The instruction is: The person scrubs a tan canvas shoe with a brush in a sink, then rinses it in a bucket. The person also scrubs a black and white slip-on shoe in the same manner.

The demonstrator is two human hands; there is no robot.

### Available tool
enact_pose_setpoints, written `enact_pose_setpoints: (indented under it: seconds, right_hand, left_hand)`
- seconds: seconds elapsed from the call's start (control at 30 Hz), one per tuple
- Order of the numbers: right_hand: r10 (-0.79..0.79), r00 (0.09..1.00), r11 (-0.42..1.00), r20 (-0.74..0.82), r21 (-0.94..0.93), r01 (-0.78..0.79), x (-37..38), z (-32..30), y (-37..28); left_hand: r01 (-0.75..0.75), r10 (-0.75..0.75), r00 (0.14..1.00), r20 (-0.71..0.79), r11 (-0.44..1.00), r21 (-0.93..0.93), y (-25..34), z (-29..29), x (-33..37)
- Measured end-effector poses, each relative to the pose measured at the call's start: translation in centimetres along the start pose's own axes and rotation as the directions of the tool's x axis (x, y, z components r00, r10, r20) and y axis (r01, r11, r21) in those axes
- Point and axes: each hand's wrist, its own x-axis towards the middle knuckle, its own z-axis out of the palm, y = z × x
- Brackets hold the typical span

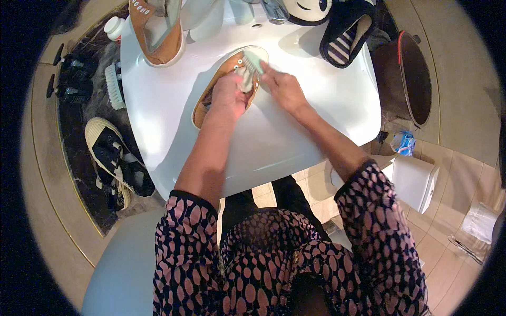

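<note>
Tan shoe (225, 67) on the white washbasin (163, 113), as I saw it through the remote head view: it lay sole down near the middle of the top, slanting, its white-tipped toe toward the far edge and its heel toward the left edge. I had the left hand (230, 95) in sight at the shoe's opening, gripping the shoe there, with the fingers about the pale tongue (245, 80); some fingertips were hidden from me. The right hand (286, 87) was closed around the end of a pale green brush (254, 63), whose bristles stood at the front of the shoe, just beside the toe cap. The motion blur kept me from telling how firmly they pressed.

A second tan shoe (142, 31) occupied the far left corner, its opening facing up. At the far right corner I noted a dark slipper with a striped lining (338, 52), and beside it, at the far edge, a slipper with a cartoon face (308, 16). Beyond the left edge, on a dark marbled surface, were a white brush (113, 87) and black shoes with cream soles (103, 139). A dark bin with a red rim (417, 79) stood beyond the right edge.
</note>
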Motion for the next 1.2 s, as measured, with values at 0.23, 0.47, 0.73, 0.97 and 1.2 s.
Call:
enact_pose_setpoints:
  seconds: [0.23,0.47,0.73,0.97,1.2]
  right_hand:
    - [0.031,0.998,0.955,0.053,-0.297,-0.014,0.6,-1.2,-2.3]
    - [-0.088,0.990,0.995,0.112,-0.045,0.094,-1.5,-1.3,-1.5]
    - [-0.152,0.961,0.981,0.232,0.156,0.117,-1.3,-1.3,-2.2]
    - [-0.123,0.971,0.983,0.206,-0.106,0.147,1.3,-3.1,-1.1]
    - [-0.095,0.875,0.966,0.474,0.255,-0.033,0.3,-6.2,1.0]
  left_hand:
    - [-0.074,0.073,0.997,-0.016,0.994,-0.083,0.2,-1.0,-0.1]
    - [-0.043,0.047,0.997,-0.059,0.996,0.075,0.3,-0.9,-0.4]
    - [-0.132,0.136,0.988,-0.072,0.989,0.060,-0.2,-1.8,-0.9]
    - [-0.129,0.137,0.990,-0.041,0.980,0.150,-0.1,-1.9,-1.8]
    - [-0.116,0.114,0.992,0.053,0.993,0.036,-0.3,-1.1,-1.5]
